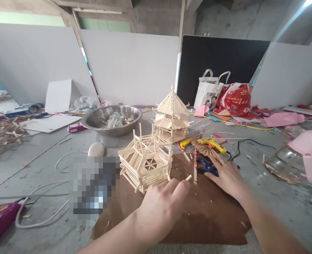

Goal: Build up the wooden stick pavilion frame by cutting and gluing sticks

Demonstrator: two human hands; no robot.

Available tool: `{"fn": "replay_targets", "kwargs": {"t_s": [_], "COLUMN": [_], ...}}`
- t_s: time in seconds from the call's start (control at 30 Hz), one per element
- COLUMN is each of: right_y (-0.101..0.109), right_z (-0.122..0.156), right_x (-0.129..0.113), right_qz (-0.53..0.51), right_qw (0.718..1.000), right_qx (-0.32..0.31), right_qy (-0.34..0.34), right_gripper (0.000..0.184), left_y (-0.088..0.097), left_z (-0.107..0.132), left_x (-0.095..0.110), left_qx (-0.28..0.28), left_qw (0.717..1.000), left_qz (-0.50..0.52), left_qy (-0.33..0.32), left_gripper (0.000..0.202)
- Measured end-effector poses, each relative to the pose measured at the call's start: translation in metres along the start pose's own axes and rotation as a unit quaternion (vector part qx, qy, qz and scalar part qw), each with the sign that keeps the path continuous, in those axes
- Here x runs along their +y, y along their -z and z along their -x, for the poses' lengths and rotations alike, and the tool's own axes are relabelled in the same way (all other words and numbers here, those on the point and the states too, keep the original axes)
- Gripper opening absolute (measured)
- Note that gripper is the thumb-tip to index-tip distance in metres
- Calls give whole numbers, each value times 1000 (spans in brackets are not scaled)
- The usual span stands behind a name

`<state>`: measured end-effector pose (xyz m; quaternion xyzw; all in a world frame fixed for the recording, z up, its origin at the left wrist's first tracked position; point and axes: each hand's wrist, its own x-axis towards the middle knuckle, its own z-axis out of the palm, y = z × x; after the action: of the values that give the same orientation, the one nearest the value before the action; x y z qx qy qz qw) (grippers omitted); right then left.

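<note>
My left hand (pixel 162 208) is closed in a pinch on a short wooden stick (pixel 189 177) above the brown mat. Just behind it stands an openwork, six-sided structure of wooden sticks (pixel 147 162), with upright posts and a spoked hexagon in its floor. On the mat's right side, my right hand (pixel 228 176) reaches over a blue-handled hand tool (pixel 205 165), thumb and fingers spread across it. The tool's far end is partly covered by my fingers. Red-and-white wrapped sticks (pixel 195 167) lie left of the tool.
A stick pagoda (pixel 172 120) stands behind, beside a steel basin (pixel 110 121). Yellow glue guns (pixel 211 144) and a folded brown paper fan (pixel 205 148) lie beyond my right hand. A pink-lidded glass pot (pixel 285 164) stands right; a white cable (pixel 42 195) crosses the left.
</note>
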<state>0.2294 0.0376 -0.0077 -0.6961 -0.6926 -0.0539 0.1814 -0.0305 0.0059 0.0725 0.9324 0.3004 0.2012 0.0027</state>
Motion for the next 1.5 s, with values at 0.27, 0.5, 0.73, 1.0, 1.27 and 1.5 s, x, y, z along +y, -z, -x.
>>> {"fn": "replay_targets", "kwargs": {"t_s": [0.27, 0.5, 0.73, 1.0, 1.27, 1.5], "right_y": [72, 58, 62, 54, 42, 41], "right_z": [-19, -43, -64, -101, -108, -110], "right_x": [-82, -113, -128, -146, -155, -159], "right_qz": [-421, -591, -640, -605, -562, -544], "right_qw": [881, 712, 653, 656, 689, 697], "right_qx": [-216, -341, -345, -371, -374, -391], "right_qy": [-34, -169, -212, -256, -265, -254], "right_gripper": [33, 26, 14, 19, 18, 18], "left_y": [23, 28, 30, 19, 3, 1], "left_z": [-22, -30, -28, -12, -15, -12], "left_x": [-2, -9, -21, -25, -32, -30], "left_qx": [-125, -142, -149, -61, 6, 7], "left_qw": [988, 982, 975, 985, 976, 974], "left_qz": [-83, -114, -143, -154, -217, -225], "left_qy": [39, 50, 82, 50, 33, 36], "left_gripper": [30, 13, 27, 26, 31, 30]}}
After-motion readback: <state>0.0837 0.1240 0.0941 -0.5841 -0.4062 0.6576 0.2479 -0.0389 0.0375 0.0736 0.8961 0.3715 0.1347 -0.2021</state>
